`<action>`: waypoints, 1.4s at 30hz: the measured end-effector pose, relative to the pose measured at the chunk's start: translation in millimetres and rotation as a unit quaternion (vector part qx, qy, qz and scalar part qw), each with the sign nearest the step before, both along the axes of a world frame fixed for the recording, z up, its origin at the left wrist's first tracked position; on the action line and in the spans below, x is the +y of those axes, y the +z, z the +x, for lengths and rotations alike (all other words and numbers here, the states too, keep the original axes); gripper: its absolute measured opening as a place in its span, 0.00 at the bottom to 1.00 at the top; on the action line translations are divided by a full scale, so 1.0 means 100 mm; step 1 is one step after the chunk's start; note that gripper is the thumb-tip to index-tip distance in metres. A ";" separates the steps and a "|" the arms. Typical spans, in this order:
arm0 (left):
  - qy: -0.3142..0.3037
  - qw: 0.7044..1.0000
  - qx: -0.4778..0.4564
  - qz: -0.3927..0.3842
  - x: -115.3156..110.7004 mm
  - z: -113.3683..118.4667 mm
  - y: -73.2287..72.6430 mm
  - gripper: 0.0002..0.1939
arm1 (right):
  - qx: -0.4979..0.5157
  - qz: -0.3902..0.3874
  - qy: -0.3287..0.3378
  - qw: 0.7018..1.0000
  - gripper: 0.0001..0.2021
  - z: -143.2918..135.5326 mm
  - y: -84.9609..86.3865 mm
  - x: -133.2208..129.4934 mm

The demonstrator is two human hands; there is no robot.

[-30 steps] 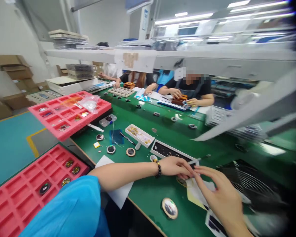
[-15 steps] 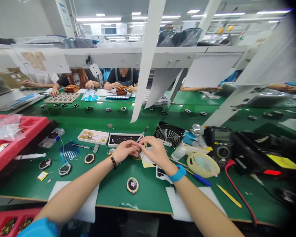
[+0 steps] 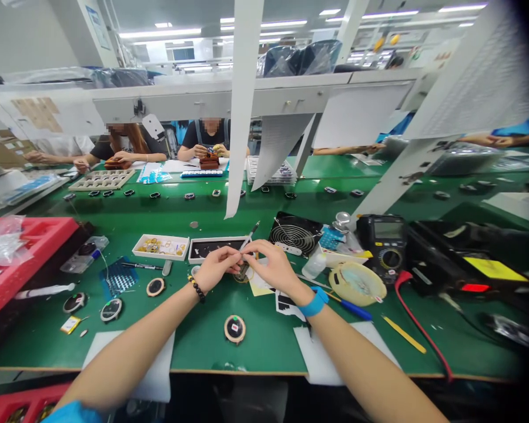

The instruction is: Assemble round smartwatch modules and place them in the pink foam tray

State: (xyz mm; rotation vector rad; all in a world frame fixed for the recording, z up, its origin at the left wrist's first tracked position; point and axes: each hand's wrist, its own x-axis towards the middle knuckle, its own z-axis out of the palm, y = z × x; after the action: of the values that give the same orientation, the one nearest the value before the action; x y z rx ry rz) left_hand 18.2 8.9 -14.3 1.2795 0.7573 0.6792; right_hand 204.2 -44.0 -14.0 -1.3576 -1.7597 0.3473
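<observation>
Pressing fingertips together, left hand [image 3: 217, 268] and right hand [image 3: 273, 267]; cannot tell on what.
Beyond left hand, gold parts [image 3: 158, 244] in a box [image 3: 158, 257]; nearer, open bench [image 3: 194, 346] around a watch [image 3: 235, 329], to the edge [image 3: 247, 372].

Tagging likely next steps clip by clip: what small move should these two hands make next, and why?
Probably steady the bare left hand and make a fine adjustment with the bare right hand: they pinch close together, though what lies between is unclear, while the round, gold-rimmed, black-faced disc sits apart on the green bench, untouched.
</observation>
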 end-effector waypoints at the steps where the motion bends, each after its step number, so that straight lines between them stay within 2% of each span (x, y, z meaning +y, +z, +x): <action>1: 0.001 1.000 0.000 0.000 0.00 0.00 0.00 0.31 | 0.000 0.000 0.002 1.000 0.12 0.00 0.00 0.00; 12: 0.000 1.000 0.008 0.012 -0.02 0.00 0.03 0.31 | 0.005 -0.012 0.007 1.000 0.13 0.00 0.00 -0.01; 18: -0.009 1.000 0.016 0.011 -0.01 0.00 -0.01 0.27 | 0.007 -0.007 0.008 1.000 0.14 0.00 0.01 -0.01; 20: -0.020 0.999 0.035 0.028 0.00 -0.01 -0.02 0.23 | 0.013 -0.022 -0.004 1.000 0.13 0.01 0.02 -0.01; 22: -0.032 0.992 0.083 0.092 0.00 -0.03 0.00 0.17 | 0.021 -0.033 -0.019 0.999 0.13 0.03 0.03 -0.01; 24: -0.036 0.964 0.161 0.207 0.00 -0.07 0.04 0.11 | 0.030 -0.037 -0.030 0.998 0.13 0.05 0.03 0.00; 27: -0.042 0.876 0.296 0.380 -0.02 -0.12 0.10 0.11 | 0.037 -0.031 -0.028 0.998 0.14 0.05 0.02 0.01; 30: -0.076 0.793 0.392 0.461 -0.03 -0.16 0.12 0.14 | 0.034 -0.023 -0.019 0.999 0.15 0.05 0.00 0.02; 32: -0.097 0.756 0.434 0.481 -0.03 -0.16 0.09 0.15 | 0.029 -0.022 -0.017 0.999 0.15 0.05 0.00 0.02; 36: -0.110 0.711 0.476 0.505 -0.04 -0.13 0.04 0.15 | 0.017 -0.022 -0.015 1.000 0.14 0.05 0.01 0.02; 39: -0.115 0.696 0.475 0.526 -0.06 -0.11 0.02 0.14 | 0.004 -0.017 -0.009 1.000 0.14 0.06 0.01 0.02; 42: -0.125 0.694 0.459 0.540 -0.06 -0.10 0.02 0.13 | -0.004 -0.009 -0.003 1.000 0.15 0.06 0.00 0.02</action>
State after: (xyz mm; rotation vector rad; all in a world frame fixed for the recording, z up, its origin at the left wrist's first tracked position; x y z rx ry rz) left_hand 7.8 3.3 -12.5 2.8859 0.9553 0.1383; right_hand 210.2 -41.9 -13.9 -1.3789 -1.7617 0.3548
